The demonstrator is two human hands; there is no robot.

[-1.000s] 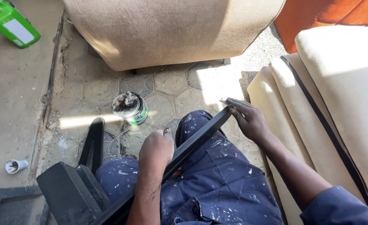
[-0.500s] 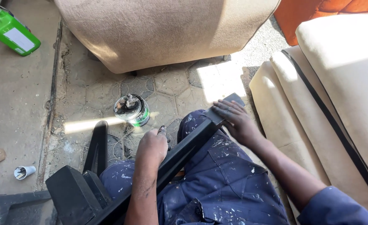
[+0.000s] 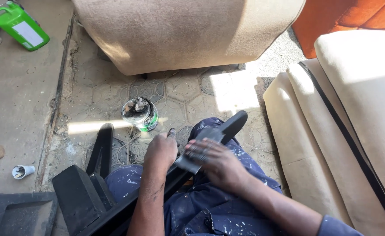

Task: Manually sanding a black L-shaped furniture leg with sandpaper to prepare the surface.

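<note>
Crowding the lap, a black frame [image 3: 157,192] sits clutched in the left hand [image 3: 159,150], right hand [image 3: 212,159] flat, open tin [image 3: 140,113] ahead.

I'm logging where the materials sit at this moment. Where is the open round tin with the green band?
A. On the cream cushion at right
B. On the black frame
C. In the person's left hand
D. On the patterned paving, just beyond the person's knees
D: the tin stands on the paving, apart from both hands.

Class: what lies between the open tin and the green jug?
Only bare ground, concrete and patterned paving, lies between the tin and the jug in the head view.
</note>
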